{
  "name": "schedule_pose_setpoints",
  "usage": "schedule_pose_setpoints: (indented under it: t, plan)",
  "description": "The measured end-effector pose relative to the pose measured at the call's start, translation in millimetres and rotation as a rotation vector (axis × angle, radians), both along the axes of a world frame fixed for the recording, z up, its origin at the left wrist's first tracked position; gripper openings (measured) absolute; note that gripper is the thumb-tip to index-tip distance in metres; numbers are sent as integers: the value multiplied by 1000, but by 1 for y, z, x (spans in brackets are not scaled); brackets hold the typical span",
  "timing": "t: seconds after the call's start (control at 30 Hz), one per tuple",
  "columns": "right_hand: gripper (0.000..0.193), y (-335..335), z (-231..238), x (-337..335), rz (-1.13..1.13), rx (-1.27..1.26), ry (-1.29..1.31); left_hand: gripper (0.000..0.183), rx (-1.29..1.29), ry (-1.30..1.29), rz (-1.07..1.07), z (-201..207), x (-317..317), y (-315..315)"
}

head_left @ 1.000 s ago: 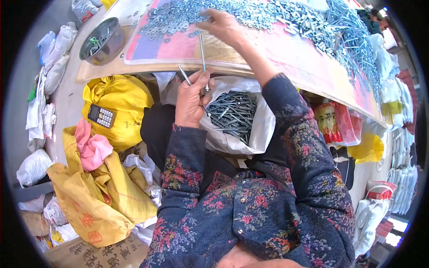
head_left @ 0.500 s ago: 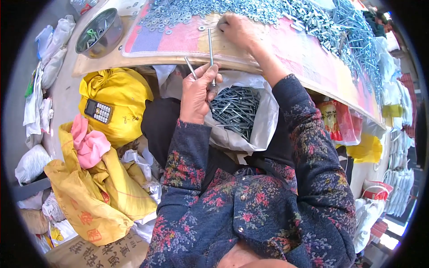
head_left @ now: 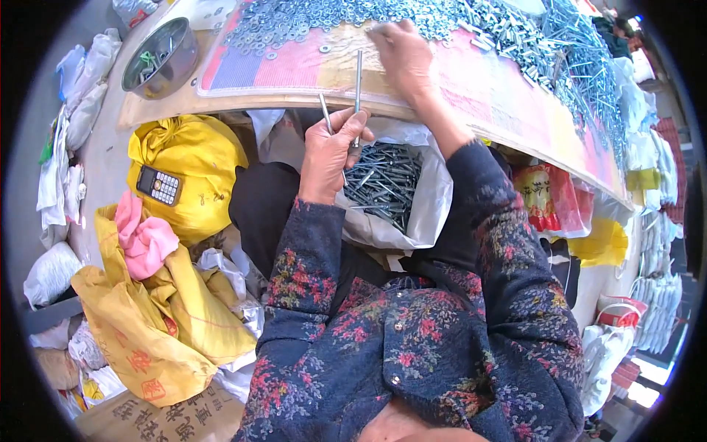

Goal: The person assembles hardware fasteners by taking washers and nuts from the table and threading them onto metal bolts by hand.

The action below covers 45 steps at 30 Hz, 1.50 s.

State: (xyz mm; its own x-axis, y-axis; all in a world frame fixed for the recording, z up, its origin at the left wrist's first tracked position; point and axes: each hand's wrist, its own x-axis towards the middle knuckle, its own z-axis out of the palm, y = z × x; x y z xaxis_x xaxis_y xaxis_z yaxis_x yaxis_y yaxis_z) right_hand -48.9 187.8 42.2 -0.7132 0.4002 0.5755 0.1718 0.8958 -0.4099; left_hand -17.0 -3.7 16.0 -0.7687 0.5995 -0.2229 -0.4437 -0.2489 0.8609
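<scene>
My left hand (head_left: 328, 156) is closed around two long metal bolts, held in front of the table's near edge. The longer-looking bolt (head_left: 359, 88) points nearly straight up between thumb and fingers; the thinner bolt (head_left: 325, 112) leans to its left. My right hand (head_left: 407, 62) is over the table beside the near edge of a spread of flat washers (head_left: 287, 26). Its fingers are smeared by motion, so whether they hold anything does not show. Below my hands, an open white bag (head_left: 434, 202) of many bolts (head_left: 383, 184) sits between my legs.
Metal sleeves (head_left: 508, 40) and long thin rods or bolts (head_left: 589, 81) are heaped at the table's far right. A steel bowl (head_left: 177, 74) stands at the left. A phone (head_left: 159, 185) lies on a yellow bag (head_left: 213, 155); a pink cloth (head_left: 147, 247) rests on yellow sacking (head_left: 195, 309).
My right hand has lifted and shifted slightly right beside the washers. My left hand, still gripping both bolts, has moved a little right and lower.
</scene>
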Motion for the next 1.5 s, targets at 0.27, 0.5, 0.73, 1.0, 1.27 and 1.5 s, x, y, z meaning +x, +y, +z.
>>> schedule_pose_setpoints:
  t: [0.27,0.5,0.73,1.0,1.27,1.5]
  plan:
    - [23,4,-9,38,290,-1346,143,23,-70,42,-138,-4,4,13]
    - [16,-9,5,58,293,-605,179,20,70,-111,-191,-6,8,13]
    - [19,-18,12,61,588,133,-43,17,72,-144,-27,-11,-11,10]
    - [20,33,9,48,273,-705,155,17,71,-133,-25,-9,-12,19]
    - [25,14,29,20,178,-597,96,17,71,-120,107,1,-9,7]
    - [21,-11,-23,-51,259,162,59,20,133,-101,278,-12,-21,1]
